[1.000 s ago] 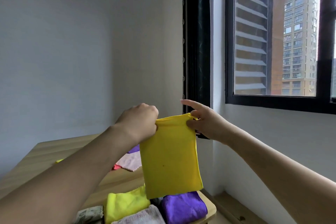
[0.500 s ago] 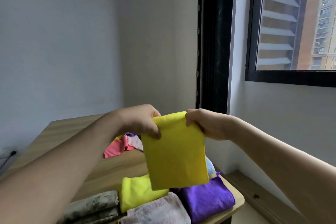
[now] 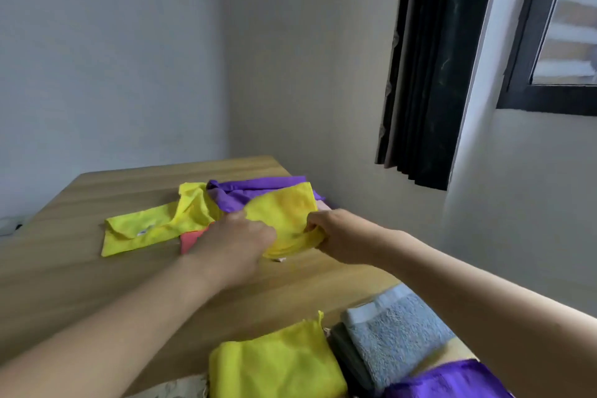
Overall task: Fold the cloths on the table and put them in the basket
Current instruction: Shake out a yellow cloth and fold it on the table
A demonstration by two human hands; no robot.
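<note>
A second ago the yellow cloth (image 3: 284,220) hung in the air, pinched by its top corners and stretched flat between both hands in front of the wall; now it is down over the table (image 3: 97,275), its far half spread across the unfolded pile and its near edge bunched in layers between the hands. That suggests the next fold is being made against the tabletop rather than in the air, so this cloth is partly folded and not yet ready to be stowed. The left hand (image 3: 237,241) lies knuckles up on the cloth's left near edge, fingers curled down and apparently pressing or gripping it, though the fingertips are hidden under the hand. The right hand (image 3: 334,236) is clenched on the cloth's right near corner, the layered edge gathered in its fingers. Behind, still unfolded, lie a second yellow cloth (image 3: 145,229) to the left, a purple cloth (image 3: 245,191) at the far side and a pink one (image 3: 190,241) peeping from beneath. Near the bottom edge sit folded pieces, yellow (image 3: 277,362), grey (image 3: 397,329) and purple (image 3: 449,381); the basket itself cannot be made out, so much of the task remains
</note>
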